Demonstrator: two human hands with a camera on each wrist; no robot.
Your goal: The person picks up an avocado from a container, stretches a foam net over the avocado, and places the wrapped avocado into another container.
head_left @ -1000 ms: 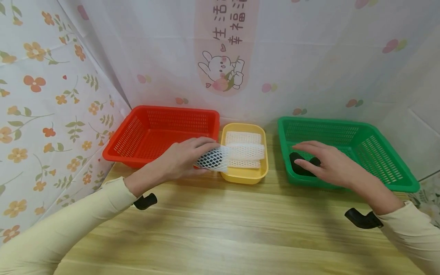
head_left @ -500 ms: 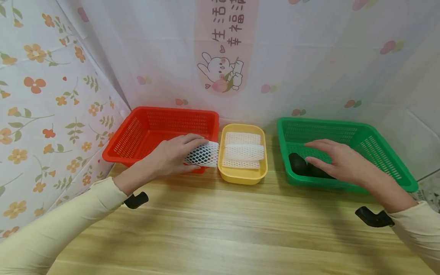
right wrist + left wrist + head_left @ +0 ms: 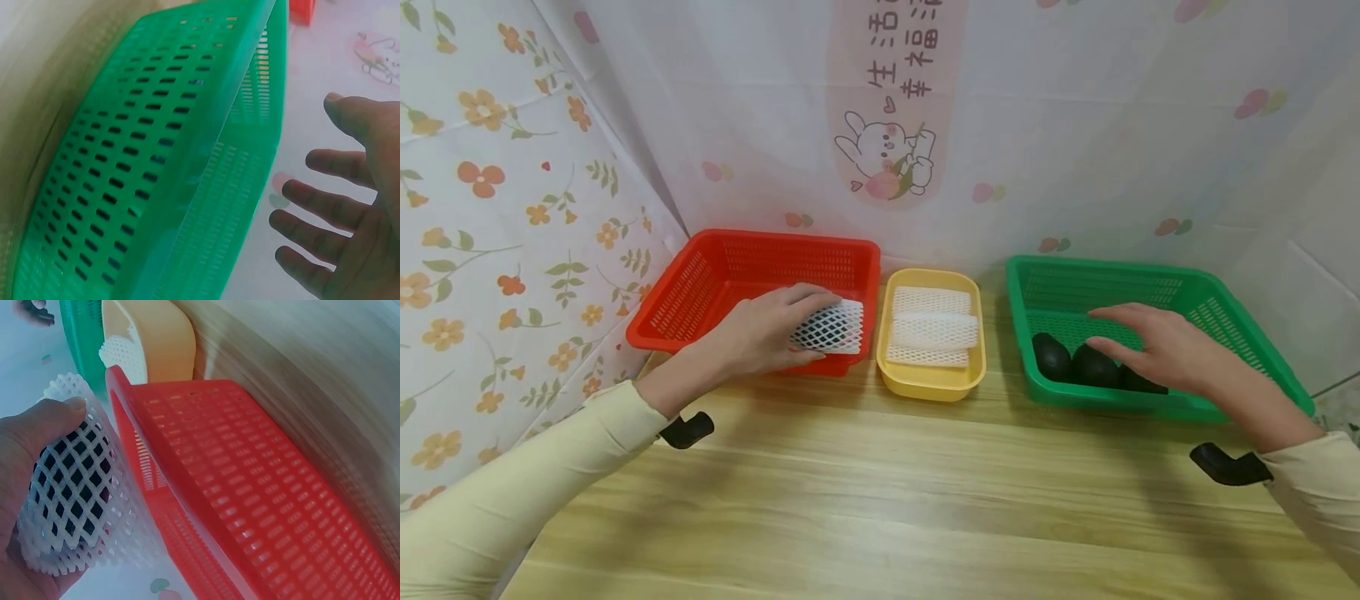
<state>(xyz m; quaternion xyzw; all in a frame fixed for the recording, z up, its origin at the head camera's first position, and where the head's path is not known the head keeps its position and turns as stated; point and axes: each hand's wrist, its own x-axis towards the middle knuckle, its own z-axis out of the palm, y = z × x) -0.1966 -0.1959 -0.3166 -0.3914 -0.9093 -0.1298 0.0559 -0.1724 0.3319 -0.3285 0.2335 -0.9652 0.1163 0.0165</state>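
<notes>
My left hand (image 3: 760, 329) grips a white foam net sleeve (image 3: 844, 327) with a dark avocado inside, above the near right part of the red basket (image 3: 700, 337). In the left wrist view the thumb presses on the net (image 3: 74, 481), and black shows through its mesh. Over the green basket (image 3: 1150, 407), my right hand (image 3: 1172, 346) is held with fingers spread and nothing in them. Several dark avocados (image 3: 1093, 367) lie along that basket's near side, partly under the hand in the head view. The right wrist view shows the empty fingers (image 3: 325, 206) beside the basket's rim.
Between the two baskets stands a small yellow tray (image 3: 932, 387) with several white foam nets (image 3: 934, 332) lying in it. A wooden table (image 3: 895, 492) stretches in front. Patterned cloth (image 3: 760, 108) hangs behind and at the left.
My left hand has moved left with the netted avocado, from beside the yellow tray to over the red basket. My right hand has drawn rightward, uncovering more avocados.
</notes>
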